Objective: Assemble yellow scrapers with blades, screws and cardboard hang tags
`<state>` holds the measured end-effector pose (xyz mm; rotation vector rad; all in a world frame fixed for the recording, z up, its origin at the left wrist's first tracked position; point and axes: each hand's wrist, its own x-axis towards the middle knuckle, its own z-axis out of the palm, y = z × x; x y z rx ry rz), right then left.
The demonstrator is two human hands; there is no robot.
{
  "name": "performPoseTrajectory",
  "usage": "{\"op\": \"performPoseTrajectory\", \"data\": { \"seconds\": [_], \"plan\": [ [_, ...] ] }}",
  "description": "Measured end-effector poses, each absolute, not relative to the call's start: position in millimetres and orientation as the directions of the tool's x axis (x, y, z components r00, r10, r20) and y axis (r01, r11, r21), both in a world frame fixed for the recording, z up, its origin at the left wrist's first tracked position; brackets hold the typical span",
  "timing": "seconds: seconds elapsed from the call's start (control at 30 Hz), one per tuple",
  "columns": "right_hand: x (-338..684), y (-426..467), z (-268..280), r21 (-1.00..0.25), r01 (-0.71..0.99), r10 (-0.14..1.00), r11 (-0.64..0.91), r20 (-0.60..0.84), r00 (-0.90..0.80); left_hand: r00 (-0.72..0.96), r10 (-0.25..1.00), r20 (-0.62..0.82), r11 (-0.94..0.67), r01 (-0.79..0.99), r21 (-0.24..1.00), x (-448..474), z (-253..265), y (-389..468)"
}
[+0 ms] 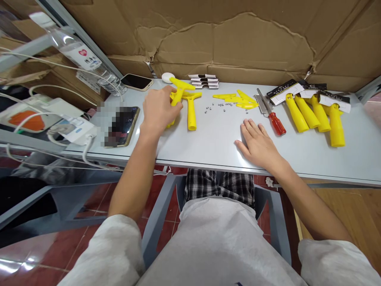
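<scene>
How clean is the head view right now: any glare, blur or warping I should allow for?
Head view: even light, with soft glare on the grey table near the front edge; wide-angle warping bends the table edge and the cardboard wall; a pixelated patch covers part of the dark phone; the left hand on a yellow scraper handle and the right hand look sharp.

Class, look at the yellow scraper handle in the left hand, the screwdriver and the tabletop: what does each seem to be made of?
Yellow scraper handle: likely moulded plastic, uniform glossy colour. Screwdriver: translucent red handle, probably plastic; grey shiny shaft, apparently metal. Tabletop: smooth pale grey, faintly reflective, perhaps painted metal or laminate.
</scene>
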<state>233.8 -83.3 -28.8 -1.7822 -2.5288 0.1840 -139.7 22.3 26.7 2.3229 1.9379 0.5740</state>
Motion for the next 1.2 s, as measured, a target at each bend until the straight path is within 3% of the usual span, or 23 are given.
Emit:
{"op": "performPoseTrajectory", "data": {
  "seconds": [0.1,0.17,0.3,0.4,0.57,1.03,1.2],
  "plan": [
    [232,-84,-26,-0.127,0.934,0.939,0.334,-0.035,-0.341,-0.038,0.958,0.285,-0.058,0.945,0.322,-122,53,-7],
    [232,-84,-25,-0.122,0.937,0.941,0.328,-0.048,-0.336,0.002,0.957,0.29,-0.103,0.937,0.333,-103,62,-31],
    [232,-84,-25,-0.108,0.938,0.941,0.328,-0.048,-0.334,0.255,0.954,0.158,-0.293,0.903,0.315,-59,56,-72],
    [233,-84,-27,-0.107,0.936,0.939,0.336,-0.034,-0.341,0.343,0.937,0.068,-0.348,0.899,0.265,-28,44,-90],
    [234,-84,-30,-0.129,0.93,0.937,0.344,-0.016,-0.348,0.364,0.931,0.001,-0.355,0.907,0.227,-1,35,-101],
    [231,-84,-27,-0.13,0.937,0.942,0.324,-0.043,-0.332,0.426,0.905,-0.016,-0.409,0.879,0.247,20,34,-90],
    [231,-85,-27,-0.128,0.936,0.943,0.327,-0.025,-0.333,0.408,0.912,0.044,-0.403,0.872,0.277,18,30,-81]
  ]
}}
